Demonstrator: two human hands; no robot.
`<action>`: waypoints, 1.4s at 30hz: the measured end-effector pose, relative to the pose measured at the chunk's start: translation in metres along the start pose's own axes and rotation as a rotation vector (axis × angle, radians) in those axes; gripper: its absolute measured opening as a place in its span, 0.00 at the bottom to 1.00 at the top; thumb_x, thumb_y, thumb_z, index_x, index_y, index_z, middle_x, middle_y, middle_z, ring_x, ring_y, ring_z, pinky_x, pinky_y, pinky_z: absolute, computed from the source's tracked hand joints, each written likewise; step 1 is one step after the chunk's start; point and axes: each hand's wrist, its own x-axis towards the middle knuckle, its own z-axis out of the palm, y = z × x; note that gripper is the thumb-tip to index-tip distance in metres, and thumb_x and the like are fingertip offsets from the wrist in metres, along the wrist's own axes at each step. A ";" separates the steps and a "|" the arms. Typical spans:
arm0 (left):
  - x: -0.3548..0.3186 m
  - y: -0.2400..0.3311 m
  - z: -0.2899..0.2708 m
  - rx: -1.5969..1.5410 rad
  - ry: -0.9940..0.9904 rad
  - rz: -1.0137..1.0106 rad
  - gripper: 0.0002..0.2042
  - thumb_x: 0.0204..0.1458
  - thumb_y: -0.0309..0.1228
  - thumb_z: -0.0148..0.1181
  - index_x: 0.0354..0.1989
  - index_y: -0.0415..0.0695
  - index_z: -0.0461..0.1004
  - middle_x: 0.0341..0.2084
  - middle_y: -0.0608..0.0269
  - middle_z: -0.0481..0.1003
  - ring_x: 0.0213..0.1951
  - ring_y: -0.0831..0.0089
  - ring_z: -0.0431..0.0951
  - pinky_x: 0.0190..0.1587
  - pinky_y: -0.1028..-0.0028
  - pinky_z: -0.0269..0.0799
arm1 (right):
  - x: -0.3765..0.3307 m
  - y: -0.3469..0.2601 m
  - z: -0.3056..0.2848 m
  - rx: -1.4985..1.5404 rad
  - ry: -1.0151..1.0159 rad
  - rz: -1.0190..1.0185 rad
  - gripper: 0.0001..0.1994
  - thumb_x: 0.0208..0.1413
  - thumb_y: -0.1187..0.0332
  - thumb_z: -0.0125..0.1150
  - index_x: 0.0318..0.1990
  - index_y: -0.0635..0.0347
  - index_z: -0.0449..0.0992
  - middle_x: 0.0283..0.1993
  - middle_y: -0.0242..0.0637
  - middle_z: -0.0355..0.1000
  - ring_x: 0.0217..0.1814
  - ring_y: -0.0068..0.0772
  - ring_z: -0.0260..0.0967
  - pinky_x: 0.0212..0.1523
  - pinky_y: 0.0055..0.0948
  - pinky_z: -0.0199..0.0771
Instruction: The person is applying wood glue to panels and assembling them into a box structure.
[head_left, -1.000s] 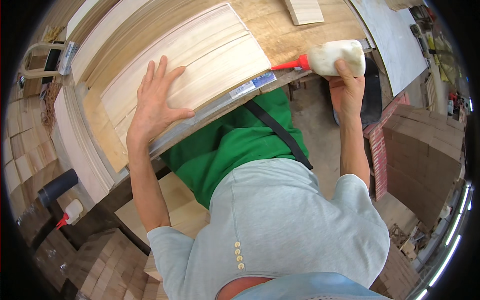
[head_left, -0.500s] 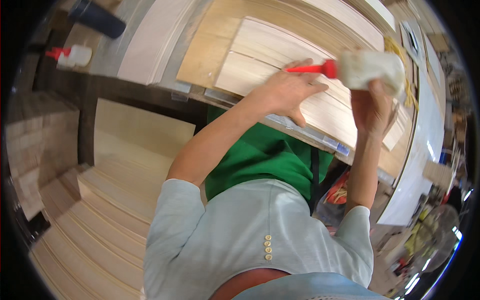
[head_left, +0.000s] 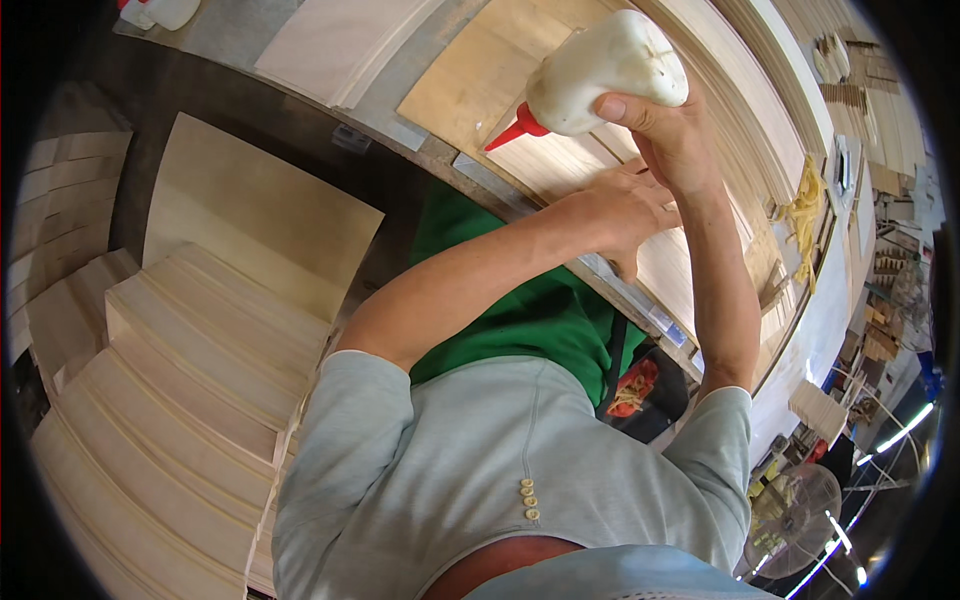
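My right hand (head_left: 672, 140) is wrapped round a white squeeze bottle (head_left: 610, 75), which lies tilted above the bench. Its red pointed nozzle (head_left: 518, 128) slants down to the left, with the tip over the near left end of several pale wooden strips (head_left: 560, 165). These strips lie side by side on a wider board (head_left: 455, 85). On the strips rests my left hand (head_left: 625, 208), fingers spread and holding nothing. Its fingertips are partly hidden behind my right wrist.
A second white bottle (head_left: 172, 10) stands at the bench's far left corner. Stacks of thin boards (head_left: 190, 370) rise at my left, and more pale boards (head_left: 350, 45) lie on the bench. Yellow bands (head_left: 803, 210) hang at the right; a fan (head_left: 797, 515) stands beyond.
My right hand has carried the bottle leftward, its nozzle going from beside my left hand to the strips' left end. My left hand now lies slightly further right in the view, which has shifted.
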 end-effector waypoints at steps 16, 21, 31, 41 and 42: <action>0.006 0.001 0.001 0.096 0.019 -0.016 0.46 0.32 0.49 0.74 0.65 0.53 0.62 0.68 0.55 0.55 0.71 0.55 0.46 0.72 0.58 0.38 | 0.015 0.017 -0.049 0.036 0.077 -0.085 0.27 0.49 0.77 0.68 0.58 0.64 0.67 0.52 0.40 0.72 0.57 0.37 0.69 0.59 0.40 0.69; 0.006 0.002 -0.003 0.084 -0.023 -0.021 0.46 0.33 0.50 0.73 0.66 0.53 0.61 0.70 0.58 0.51 0.72 0.55 0.42 0.73 0.59 0.36 | 0.022 0.022 -0.065 0.081 0.121 -0.093 0.25 0.51 0.78 0.66 0.58 0.64 0.68 0.52 0.39 0.72 0.57 0.34 0.69 0.58 0.37 0.70; 0.005 0.000 0.002 0.092 -0.013 -0.024 0.46 0.34 0.49 0.73 0.66 0.55 0.59 0.70 0.59 0.50 0.73 0.57 0.41 0.73 0.60 0.35 | 0.033 0.024 -0.076 0.080 0.155 -0.159 0.23 0.52 0.78 0.66 0.57 0.63 0.69 0.53 0.38 0.72 0.57 0.33 0.69 0.59 0.37 0.70; 0.006 0.002 0.000 0.033 0.003 -0.032 0.47 0.31 0.46 0.75 0.66 0.55 0.61 0.71 0.59 0.50 0.73 0.58 0.41 0.73 0.59 0.37 | 0.050 0.019 -0.095 -0.041 0.228 -0.238 0.20 0.54 0.72 0.67 0.55 0.59 0.72 0.51 0.36 0.74 0.54 0.32 0.72 0.54 0.34 0.73; 0.005 0.002 -0.001 0.030 -0.003 -0.036 0.47 0.31 0.46 0.75 0.66 0.55 0.61 0.71 0.59 0.50 0.73 0.58 0.41 0.73 0.60 0.37 | 0.051 0.018 -0.094 -0.068 0.241 -0.263 0.20 0.54 0.70 0.67 0.55 0.58 0.72 0.51 0.36 0.74 0.53 0.32 0.72 0.54 0.34 0.73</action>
